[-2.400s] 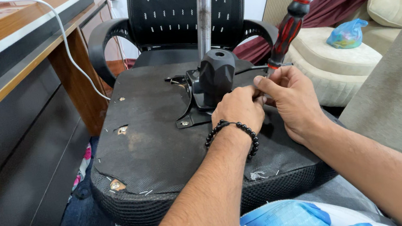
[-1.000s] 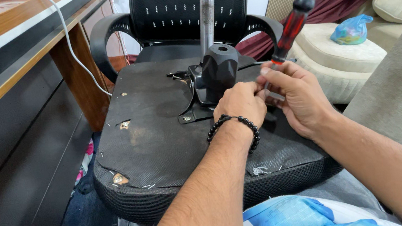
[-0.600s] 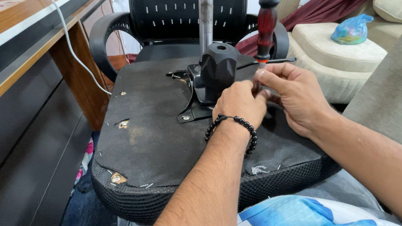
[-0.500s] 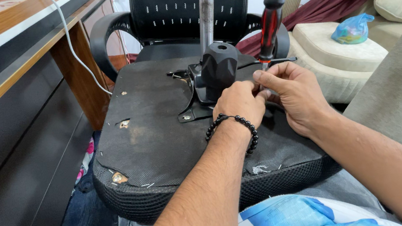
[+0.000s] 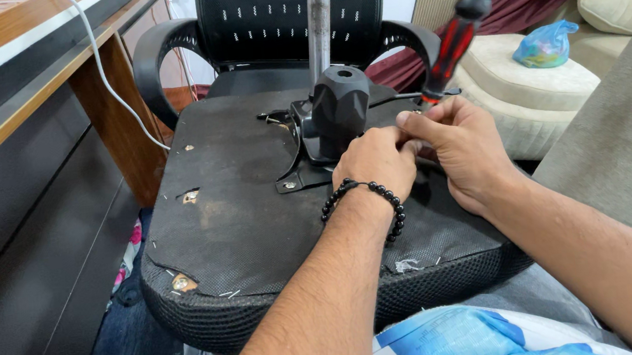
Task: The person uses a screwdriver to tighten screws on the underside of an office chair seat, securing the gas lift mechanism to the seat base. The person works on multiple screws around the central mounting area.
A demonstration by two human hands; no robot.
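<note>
Head view: an upturned office-chair seat [image 5: 259,230], its underside covered in worn black fabric, lies across the person's lap. A black metal mechanism plate [image 5: 305,151] sits bolted near the far middle of the underside, carrying a black moulded column housing [image 5: 342,108] from which a steel gas-lift cylinder [image 5: 319,17] rises.

The left hand [image 5: 377,165], with a black bead bracelet [image 5: 361,196] at the wrist, rests curled against the near right side of the housing. Its fingers are closed narrow; what they pinch, if anything, cannot be told. The right hand [image 5: 460,147] touches the left hand just beside the plate, fingers closed around the lower shank of a screwdriver with a red and black handle [image 5: 454,41]. The tip is hidden behind both hands.

Change since half a second ago: the handle, then nearly upright, now leans away toward the far right edge of the seat, matching its slant of one second ago. Both hands have held their place at the plate throughout. In judgement, the tool is being rocked or re-seated on a fastener at the right side of the plate, so the fastener is not yet out.

Behind stand a second black mesh-backed chair [image 5: 290,8], a wooden desk [image 5: 15,68] at the left and a cream sofa [image 5: 541,83] at the right.
</note>
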